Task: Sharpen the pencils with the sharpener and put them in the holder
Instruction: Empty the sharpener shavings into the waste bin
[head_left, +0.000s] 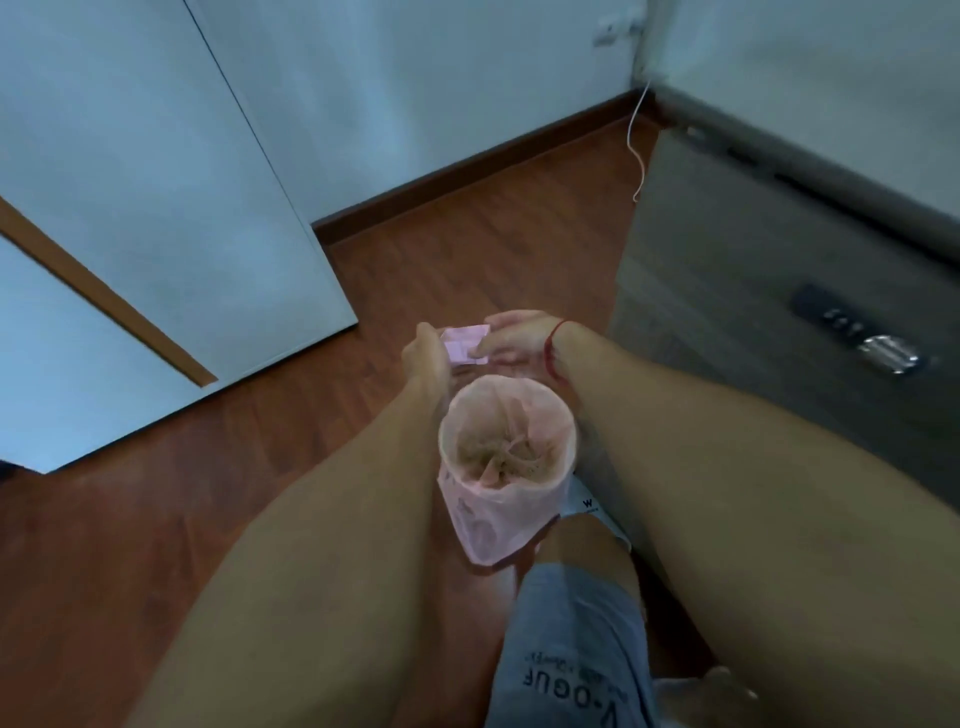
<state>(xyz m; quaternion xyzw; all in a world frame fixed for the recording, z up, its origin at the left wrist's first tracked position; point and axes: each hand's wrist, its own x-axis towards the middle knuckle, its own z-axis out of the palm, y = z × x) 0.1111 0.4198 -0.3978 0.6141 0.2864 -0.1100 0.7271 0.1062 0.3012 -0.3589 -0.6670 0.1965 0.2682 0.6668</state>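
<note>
Beyond far rim of bag-lined bin (448, 441), both hands meet on small pink boxy piece (464, 344). Likely sharpener or its shavings tray; blur hides which. Grip: left hand (427, 358) wraps left end, fingers curled; right hand (519, 338) pinches right end between thumb and fingers. Long axis runs hand to hand, left-right. Piece sits past bin mouth, not over it. Tipping shavings in probably means drawing it back toward body. Pencils, holder not in view.
</note>
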